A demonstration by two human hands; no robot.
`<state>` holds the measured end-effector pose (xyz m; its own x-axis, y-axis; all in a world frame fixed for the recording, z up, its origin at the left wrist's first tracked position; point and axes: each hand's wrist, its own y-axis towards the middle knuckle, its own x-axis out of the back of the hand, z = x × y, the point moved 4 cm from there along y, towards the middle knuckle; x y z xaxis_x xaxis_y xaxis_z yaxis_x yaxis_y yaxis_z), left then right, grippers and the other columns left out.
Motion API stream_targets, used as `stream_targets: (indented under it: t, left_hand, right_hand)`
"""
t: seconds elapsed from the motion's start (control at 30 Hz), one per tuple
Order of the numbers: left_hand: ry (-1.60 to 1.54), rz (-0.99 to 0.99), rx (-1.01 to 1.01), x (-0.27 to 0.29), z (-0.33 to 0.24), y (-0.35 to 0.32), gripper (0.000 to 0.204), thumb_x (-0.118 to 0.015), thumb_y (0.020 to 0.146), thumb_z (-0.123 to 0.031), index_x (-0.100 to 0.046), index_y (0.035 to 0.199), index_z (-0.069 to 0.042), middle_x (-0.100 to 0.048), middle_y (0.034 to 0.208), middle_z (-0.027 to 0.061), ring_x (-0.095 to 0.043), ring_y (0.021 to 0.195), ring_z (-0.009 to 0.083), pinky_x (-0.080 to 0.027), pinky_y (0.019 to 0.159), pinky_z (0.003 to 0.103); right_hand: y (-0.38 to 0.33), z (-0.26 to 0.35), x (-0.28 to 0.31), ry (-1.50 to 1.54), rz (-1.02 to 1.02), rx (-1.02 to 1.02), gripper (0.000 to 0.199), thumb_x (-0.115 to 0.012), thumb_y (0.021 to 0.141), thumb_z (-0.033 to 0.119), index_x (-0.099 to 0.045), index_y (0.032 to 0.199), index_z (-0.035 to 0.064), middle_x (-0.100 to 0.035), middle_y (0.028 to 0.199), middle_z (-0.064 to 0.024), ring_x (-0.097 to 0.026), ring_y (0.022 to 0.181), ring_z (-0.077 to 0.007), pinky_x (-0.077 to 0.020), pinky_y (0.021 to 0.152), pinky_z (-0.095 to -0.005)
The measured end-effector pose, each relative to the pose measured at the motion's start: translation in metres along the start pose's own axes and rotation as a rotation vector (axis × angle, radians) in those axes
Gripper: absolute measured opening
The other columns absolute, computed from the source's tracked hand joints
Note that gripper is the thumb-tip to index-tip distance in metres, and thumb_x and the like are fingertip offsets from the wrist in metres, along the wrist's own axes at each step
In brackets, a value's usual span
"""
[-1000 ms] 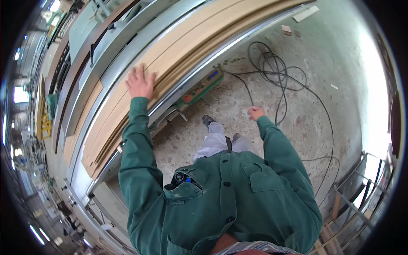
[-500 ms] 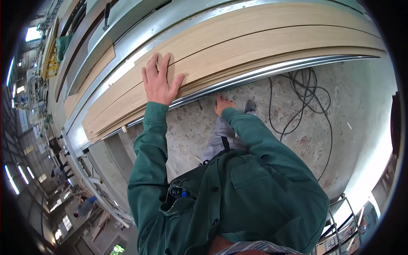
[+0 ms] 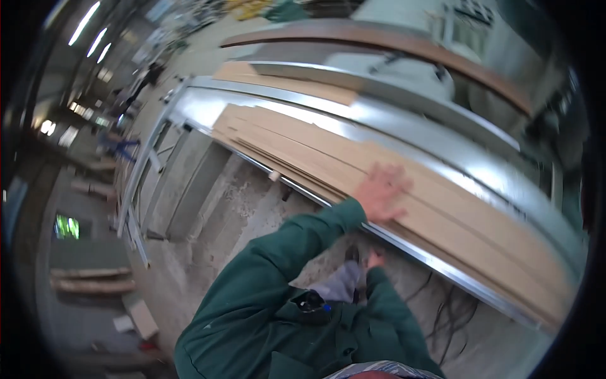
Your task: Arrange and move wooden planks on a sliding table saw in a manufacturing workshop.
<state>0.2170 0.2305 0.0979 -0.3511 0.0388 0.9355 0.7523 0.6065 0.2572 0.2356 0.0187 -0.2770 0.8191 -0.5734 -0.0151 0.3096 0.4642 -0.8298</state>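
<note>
Workshop blurred: left hand (image 3: 380,191) flat, fingers spread, on wooden boards (image 3: 442,202); right hand (image 3: 375,258) seemingly empty.

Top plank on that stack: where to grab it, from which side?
Probably the long near edge of the top plank, from the person's side: it lies flat on the stack along the metal rail, faces offering no hold. The left hand rests flat on it there; the right hand hangs below.

My left hand (image 3: 380,192) lies flat on the stacked wooden boards (image 3: 328,161); my right hand (image 3: 375,259) hangs at five o'clock below it.
</note>
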Motion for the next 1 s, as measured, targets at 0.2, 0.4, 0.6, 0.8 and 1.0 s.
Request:
stream_targets:
  t: [0.2,0.4,0.6,0.8,1.0]
  left_hand:
    - [-0.006,-0.020,0.002,0.024,-0.009,0.007,0.072,-0.052,0.085,-0.060,-0.040,0.143,-0.019,-0.035,0.145,0.0191,-0.031,0.135,0.0368,-0.017,0.112,0.060]
    - [-0.017,-0.056,-0.004,0.031,-0.001,0.020,0.072,-0.053,0.085,-0.060,-0.041,0.142,-0.018,-0.036,0.144,0.0183,-0.033,0.133,0.0355,-0.017,0.113,0.059]
    - [-0.025,-0.080,0.007,0.031,-0.002,0.016,0.072,-0.053,0.085,-0.060,-0.042,0.142,-0.018,-0.037,0.144,0.0182,-0.034,0.132,0.0353,-0.018,0.113,0.058]
    - [-0.091,-0.067,0.017,0.026,0.002,0.009,0.072,-0.053,0.084,-0.061,-0.044,0.140,-0.016,-0.034,0.146,0.0218,-0.034,0.134,0.0380,-0.014,0.115,0.058]
    - [-0.124,-0.153,-0.010,0.021,0.004,0.010,0.071,-0.057,0.082,-0.060,-0.047,0.137,-0.015,-0.035,0.145,0.0204,-0.035,0.133,0.0379,-0.014,0.115,0.058]
  right_hand:
    - [0.040,0.052,-0.023,0.210,0.100,-0.260,0.033,-0.048,0.094,0.041,-0.054,0.111,0.0137,-0.063,0.068,-0.0147,-0.056,0.049,-0.0234,-0.0443,0.044,-0.0324]
    - [0.039,0.072,-0.040,0.462,0.071,-0.273,0.035,-0.043,0.095,0.043,-0.057,0.108,0.0146,-0.064,0.069,-0.0115,-0.057,0.053,-0.0224,-0.0435,0.045,-0.0312]
    - [-0.001,0.087,-0.041,0.573,0.141,-0.323,0.036,-0.039,0.096,0.044,-0.060,0.101,0.0154,-0.064,0.071,-0.0056,-0.058,0.059,-0.0213,-0.0446,0.049,-0.0315]
    - [-0.023,0.097,-0.023,0.345,-0.067,-0.167,0.027,-0.047,0.093,0.030,-0.055,0.108,0.0097,-0.061,0.083,-0.0106,-0.059,0.058,-0.0214,-0.0450,0.045,-0.0307]
    - [-0.002,0.089,-0.021,0.327,-0.066,-0.169,0.030,-0.045,0.093,0.030,-0.058,0.110,0.0084,-0.061,0.086,-0.0083,-0.059,0.060,-0.0197,-0.0451,0.046,-0.0297]
